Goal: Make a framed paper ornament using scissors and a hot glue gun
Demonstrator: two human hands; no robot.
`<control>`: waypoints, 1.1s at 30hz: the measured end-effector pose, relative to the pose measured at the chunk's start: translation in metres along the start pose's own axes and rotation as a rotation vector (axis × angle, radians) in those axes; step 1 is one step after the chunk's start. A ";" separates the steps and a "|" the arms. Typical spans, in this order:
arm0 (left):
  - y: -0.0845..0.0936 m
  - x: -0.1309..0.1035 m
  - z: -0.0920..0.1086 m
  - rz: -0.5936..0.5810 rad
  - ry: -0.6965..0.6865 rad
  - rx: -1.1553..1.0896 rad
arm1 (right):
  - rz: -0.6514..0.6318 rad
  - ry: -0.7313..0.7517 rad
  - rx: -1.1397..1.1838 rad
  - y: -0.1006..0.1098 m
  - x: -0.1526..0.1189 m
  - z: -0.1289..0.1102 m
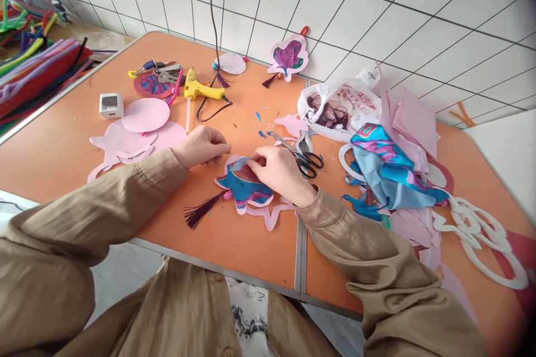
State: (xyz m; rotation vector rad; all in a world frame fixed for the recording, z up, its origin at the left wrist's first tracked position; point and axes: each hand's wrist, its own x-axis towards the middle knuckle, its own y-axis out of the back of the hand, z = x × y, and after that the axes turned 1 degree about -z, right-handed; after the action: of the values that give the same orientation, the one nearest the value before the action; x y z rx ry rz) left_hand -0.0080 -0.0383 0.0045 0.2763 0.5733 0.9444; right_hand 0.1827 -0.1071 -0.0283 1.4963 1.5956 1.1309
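A blue and purple fabric ornament (247,187) with a pink edge lies on the orange table, its dark tassel (203,207) pointing to the lower left. My right hand (278,172) pinches the top of the ornament between thumb and fingers. Just left of it, my left hand (204,146) hovers with thumb and fingertips pressed together; anything between them is too small to make out. Black-handled scissors (309,163) lie beside my right hand. Under the ornament's lower right side is a pink cut-out outline (270,218).
A yellow glue gun (203,89), a white cube (111,105) and pink ovals (146,115) are on the left. A plastic bag (364,106), blue fabric (381,167) and white cut-out rings (481,228) cover the right. A finished-looking ornament (288,57) leans against the tiled wall.
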 end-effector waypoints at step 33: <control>-0.017 -0.005 -0.011 -0.208 0.028 -0.705 | 0.098 0.320 0.617 0.013 -0.009 -0.006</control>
State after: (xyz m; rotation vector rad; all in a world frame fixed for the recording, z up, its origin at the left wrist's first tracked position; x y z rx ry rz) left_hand -0.0051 -0.0527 -0.0111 -0.4217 0.2598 0.8918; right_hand 0.1836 -0.1177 -0.0145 1.8584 2.2582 1.0146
